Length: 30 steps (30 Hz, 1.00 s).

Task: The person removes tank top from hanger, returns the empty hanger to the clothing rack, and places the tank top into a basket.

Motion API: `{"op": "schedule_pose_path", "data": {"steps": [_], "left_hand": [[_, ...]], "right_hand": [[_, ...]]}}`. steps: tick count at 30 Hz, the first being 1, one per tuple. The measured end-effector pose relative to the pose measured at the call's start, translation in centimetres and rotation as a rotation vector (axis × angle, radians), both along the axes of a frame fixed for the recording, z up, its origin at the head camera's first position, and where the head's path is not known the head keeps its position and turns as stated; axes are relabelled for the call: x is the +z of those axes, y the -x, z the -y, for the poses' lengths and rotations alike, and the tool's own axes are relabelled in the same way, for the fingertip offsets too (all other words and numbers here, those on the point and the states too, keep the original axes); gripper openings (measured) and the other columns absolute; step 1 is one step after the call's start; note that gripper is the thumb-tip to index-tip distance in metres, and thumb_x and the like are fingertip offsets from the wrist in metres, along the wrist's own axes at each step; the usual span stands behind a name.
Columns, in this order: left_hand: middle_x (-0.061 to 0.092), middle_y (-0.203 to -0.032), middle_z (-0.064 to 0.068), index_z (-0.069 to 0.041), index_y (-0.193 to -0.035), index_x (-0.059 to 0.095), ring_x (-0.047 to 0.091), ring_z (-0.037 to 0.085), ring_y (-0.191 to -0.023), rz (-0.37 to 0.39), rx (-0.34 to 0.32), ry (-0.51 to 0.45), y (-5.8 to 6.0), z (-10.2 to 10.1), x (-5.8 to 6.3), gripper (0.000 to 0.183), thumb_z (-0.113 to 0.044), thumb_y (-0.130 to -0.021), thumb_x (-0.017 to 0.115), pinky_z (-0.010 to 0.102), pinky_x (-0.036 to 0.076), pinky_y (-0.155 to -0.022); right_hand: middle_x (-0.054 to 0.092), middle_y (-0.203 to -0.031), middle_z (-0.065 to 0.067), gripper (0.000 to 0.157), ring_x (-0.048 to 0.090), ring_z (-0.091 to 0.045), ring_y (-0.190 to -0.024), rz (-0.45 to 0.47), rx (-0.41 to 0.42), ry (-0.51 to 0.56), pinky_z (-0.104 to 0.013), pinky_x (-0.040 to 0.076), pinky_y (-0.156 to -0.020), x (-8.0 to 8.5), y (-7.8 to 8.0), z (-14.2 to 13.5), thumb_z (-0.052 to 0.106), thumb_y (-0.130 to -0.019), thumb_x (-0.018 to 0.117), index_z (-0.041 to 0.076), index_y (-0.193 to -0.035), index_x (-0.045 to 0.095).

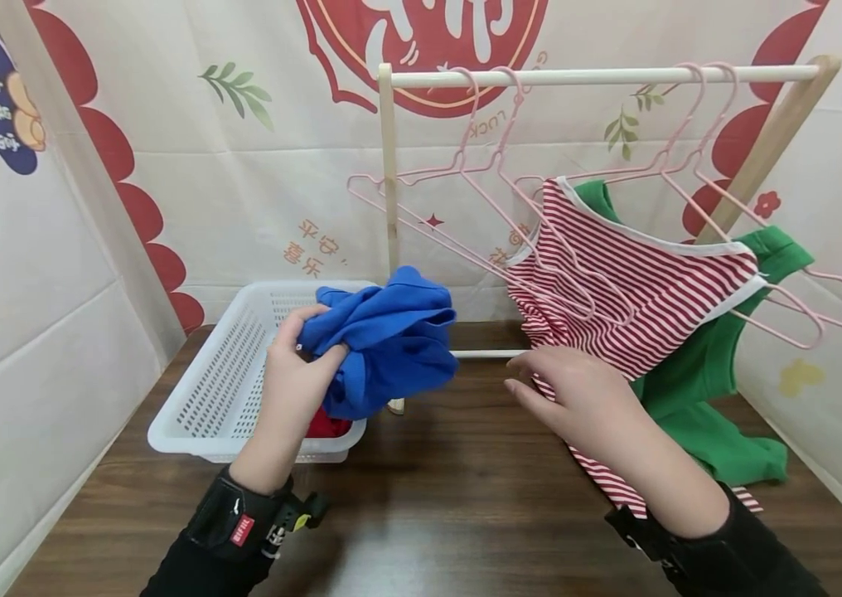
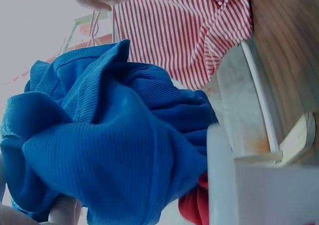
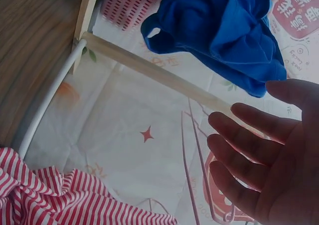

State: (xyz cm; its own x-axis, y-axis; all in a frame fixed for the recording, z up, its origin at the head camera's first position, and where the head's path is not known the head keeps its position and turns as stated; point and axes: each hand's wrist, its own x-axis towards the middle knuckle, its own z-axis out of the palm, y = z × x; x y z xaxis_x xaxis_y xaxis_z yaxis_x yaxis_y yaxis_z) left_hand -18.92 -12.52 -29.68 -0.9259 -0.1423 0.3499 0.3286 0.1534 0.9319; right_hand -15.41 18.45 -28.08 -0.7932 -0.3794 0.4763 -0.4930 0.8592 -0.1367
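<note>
A bunched blue ribbed garment is gripped by my left hand, which holds it up over the right side of a white plastic basket. Its lower folds hide part of the basket and a red cloth inside. My right hand is apart from the blue garment, in front of a red-and-white striped top. In the right wrist view the fingers of that hand are spread and relaxed, holding nothing. The striped top and a green garment hang on pink hangers.
A rack with a white top bar and wooden posts stands at the back of the brown table. Two bare pink hangers hang at its left. A low white bar joins the posts near the table. Printed cloth walls surround it.
</note>
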Motion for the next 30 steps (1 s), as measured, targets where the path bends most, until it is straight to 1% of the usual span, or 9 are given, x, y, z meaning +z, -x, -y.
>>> {"op": "schedule_pose_path", "data": {"steps": [1,4,6,8,13,17,21,26,30], "left_hand": [[0.054,-0.126,0.004,-0.014,-0.122,0.057,0.056,0.026,-0.108,-0.005,0.008,-0.005,0.0,0.3,0.0,0.036,-0.010,-0.088,0.068,0.047,0.046,-0.095],[0.052,-0.128,0.005,-0.010,-0.123,0.056,0.054,0.026,-0.110,-0.034,0.026,-0.021,-0.2,1.2,0.0,0.036,-0.009,-0.089,0.068,0.047,0.045,-0.098],[0.052,-0.127,0.005,-0.010,-0.124,0.056,0.055,0.027,-0.109,-0.035,0.044,-0.030,-0.4,1.7,0.0,0.036,-0.009,-0.090,0.067,0.047,0.045,-0.098],[0.051,-0.128,0.005,-0.010,-0.125,0.055,0.054,0.028,-0.109,-0.037,0.070,-0.033,-0.6,2.3,0.0,0.036,-0.009,-0.090,0.067,0.047,0.045,-0.099],[0.049,-0.131,0.006,-0.009,-0.127,0.054,0.051,0.030,-0.114,-0.029,0.131,-0.029,-1.0,3.6,-0.4,0.039,-0.012,-0.091,0.067,0.052,0.042,-0.100],[0.048,-0.134,0.006,-0.009,-0.128,0.053,0.048,0.032,-0.117,-0.039,0.158,-0.027,-1.2,4.6,-0.7,0.039,-0.014,-0.092,0.067,0.056,0.040,-0.100],[0.047,-0.135,0.005,-0.011,-0.128,0.054,0.046,0.032,-0.120,-0.051,0.195,-0.017,-1.5,5.7,-1.1,0.038,-0.014,-0.092,0.067,0.058,0.039,-0.100],[0.046,-0.139,0.005,-0.012,-0.130,0.054,0.044,0.033,-0.124,-0.044,0.240,-0.002,-1.7,7.1,-1.7,0.040,-0.014,-0.092,0.067,0.060,0.038,-0.100],[0.045,-0.141,0.006,-0.013,-0.132,0.053,0.043,0.035,-0.124,-0.029,0.269,0.004,-1.6,8.2,-2.3,0.042,-0.016,-0.092,0.066,0.062,0.037,-0.100]], "right_hand": [[0.069,-0.097,-0.001,0.020,0.064,-0.023,-0.090,0.002,0.002,0.001,-0.046,0.051,-0.078,0.0,0.0,0.1,0.029,-0.091,0.067,0.013,-0.102,0.070],[0.065,-0.087,0.003,0.017,0.060,-0.018,-0.081,0.012,0.006,-0.001,-0.042,0.049,-0.073,-0.1,0.1,0.2,0.028,-0.091,0.067,0.014,-0.101,0.070],[0.060,-0.080,0.006,0.016,0.055,-0.015,-0.076,0.022,0.005,-0.004,-0.039,0.047,-0.068,-0.2,0.2,0.2,0.029,-0.091,0.068,0.015,-0.099,0.070],[0.058,-0.077,0.008,0.015,0.053,-0.013,-0.074,0.035,0.002,-0.003,-0.037,0.046,-0.067,-0.3,0.3,0.3,0.029,-0.091,0.068,0.016,-0.099,0.070],[0.062,-0.083,0.007,0.013,0.056,-0.012,-0.077,0.054,0.003,0.011,-0.039,0.048,-0.070,-0.6,0.5,0.1,0.028,-0.090,0.068,0.018,-0.099,0.070],[0.067,-0.092,0.004,0.014,0.060,-0.015,-0.082,0.056,0.015,0.017,-0.041,0.050,-0.075,-0.9,0.7,0.0,0.027,-0.090,0.069,0.017,-0.099,0.071],[0.069,-0.098,0.001,0.017,0.063,-0.018,-0.089,0.068,0.007,0.010,-0.043,0.050,-0.079,-1.1,0.8,0.1,0.028,-0.091,0.068,0.016,-0.101,0.071],[0.070,-0.100,0.000,0.019,0.065,-0.020,-0.093,0.080,0.000,0.001,-0.045,0.051,-0.081,-1.3,0.8,0.2,0.029,-0.091,0.068,0.014,-0.102,0.071],[0.070,-0.100,-0.001,0.020,0.065,-0.020,-0.093,0.086,0.005,-0.002,-0.045,0.051,-0.081,-1.4,0.9,0.2,0.029,-0.091,0.068,0.014,-0.102,0.071]]}}
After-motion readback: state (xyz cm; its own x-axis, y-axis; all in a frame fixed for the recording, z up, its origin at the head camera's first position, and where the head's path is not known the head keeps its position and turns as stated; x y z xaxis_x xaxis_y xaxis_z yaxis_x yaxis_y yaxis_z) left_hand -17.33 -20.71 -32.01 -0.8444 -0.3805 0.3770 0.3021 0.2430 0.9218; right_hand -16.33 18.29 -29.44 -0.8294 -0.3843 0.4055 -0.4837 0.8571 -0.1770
